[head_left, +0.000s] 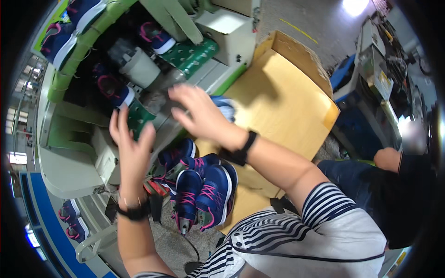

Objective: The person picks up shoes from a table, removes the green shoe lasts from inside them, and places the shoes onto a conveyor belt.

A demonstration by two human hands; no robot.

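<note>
My left hand (131, 150) is raised with its fingers apart, just in front of a green dotted pad (139, 118) in the machine (69, 178). Close above its fingertips sits a navy sneaker (110, 88) with a white sole and pink trim. My right hand (198, 111), slightly blurred, hovers palm-down with fingers spread and nothing in it. Farther back, a second navy sneaker (160, 39) lies against another green dotted pad (192, 58). Below my hands, several navy sneakers with pink laces stand together, among them a front sneaker (213, 194).
A tan board (287, 102) in a cardboard box stands to the right, with a blue and white thing (225, 109) at its edge. Sneakers (58, 44) rest on the machine's green bar. Another person's hand (388, 159) shows at far right. More sneakers (74, 222) lie lower left.
</note>
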